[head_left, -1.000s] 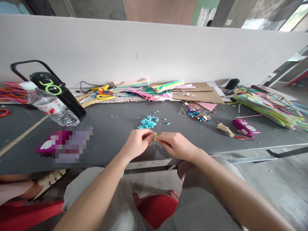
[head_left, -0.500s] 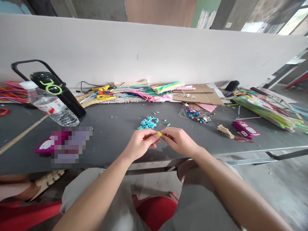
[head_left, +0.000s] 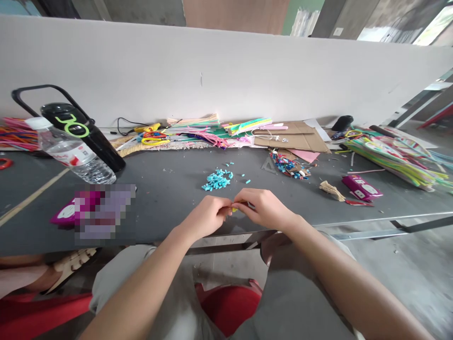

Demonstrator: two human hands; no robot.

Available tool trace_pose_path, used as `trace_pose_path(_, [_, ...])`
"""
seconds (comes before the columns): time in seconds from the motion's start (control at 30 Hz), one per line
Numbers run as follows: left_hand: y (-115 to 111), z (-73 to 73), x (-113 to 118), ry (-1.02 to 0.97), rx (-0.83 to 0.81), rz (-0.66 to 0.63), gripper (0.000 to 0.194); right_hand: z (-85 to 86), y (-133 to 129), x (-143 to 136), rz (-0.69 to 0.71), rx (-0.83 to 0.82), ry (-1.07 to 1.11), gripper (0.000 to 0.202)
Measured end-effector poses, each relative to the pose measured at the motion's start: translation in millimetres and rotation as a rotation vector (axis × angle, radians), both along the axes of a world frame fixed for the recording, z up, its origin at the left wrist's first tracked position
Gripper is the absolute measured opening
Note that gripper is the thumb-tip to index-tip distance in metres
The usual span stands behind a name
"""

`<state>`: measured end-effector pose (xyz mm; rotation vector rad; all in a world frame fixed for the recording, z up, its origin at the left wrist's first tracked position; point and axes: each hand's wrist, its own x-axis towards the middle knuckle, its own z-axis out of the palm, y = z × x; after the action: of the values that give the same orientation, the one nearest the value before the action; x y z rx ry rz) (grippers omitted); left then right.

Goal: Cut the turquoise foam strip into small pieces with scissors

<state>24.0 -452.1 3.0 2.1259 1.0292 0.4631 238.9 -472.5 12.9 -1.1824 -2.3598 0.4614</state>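
My left hand point(head_left: 208, 213) and my right hand point(head_left: 264, 206) meet fingertip to fingertip over the front part of the dark table. Both are closed in a pinch around a small yellow piece point(head_left: 234, 209), mostly covered by the fingers; its exact kind is too small to tell. Just beyond the hands lies a pile of short light-blue pieces point(head_left: 216, 180), with a few loose ones scattered to its right and behind it.
On the left stand a clear water bottle point(head_left: 76, 153) and a black flask point(head_left: 102, 148). Bundles of coloured pipe cleaners point(head_left: 392, 158) and flattened cardboard point(head_left: 293, 137) line the back. A purple packet point(head_left: 361, 188) lies right. At lower left, another person's foot point(head_left: 71, 267) shows.
Both hands have come slightly lower and nearer to me, still pinched together. The yellow piece is now more hidden between the fingertips. The blue pile looks the same.
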Motion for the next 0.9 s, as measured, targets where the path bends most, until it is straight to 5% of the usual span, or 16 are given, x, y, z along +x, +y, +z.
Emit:
trace_pose_path(0.2, [-2.1,7.9,0.2,-0.225,-0.189,0.04,0.023,-0.5,7.8,5.2,-0.061,-0.026,0.151,0.021])
trace_pose_path(0.43, [3.6,9.2,-0.2,-0.37,-0.15,0.207,0.032,-4.5,3.9,-3.5,-0.122,-0.039,-0.046,0.024])
trace_pose_path(0.6, [6.3,-3.1,-0.9,-0.177,0.099,0.284,0.029,-5.0,-5.7,-16.1,-0.072,-0.018,-0.293,0.027])
trace_pose_path(0.9, [2.8,-6.0,3.1,0.137,0.23,0.051,0.025,-1.7,-1.2,-2.2,-0.052,0.064,-0.199,0.025])
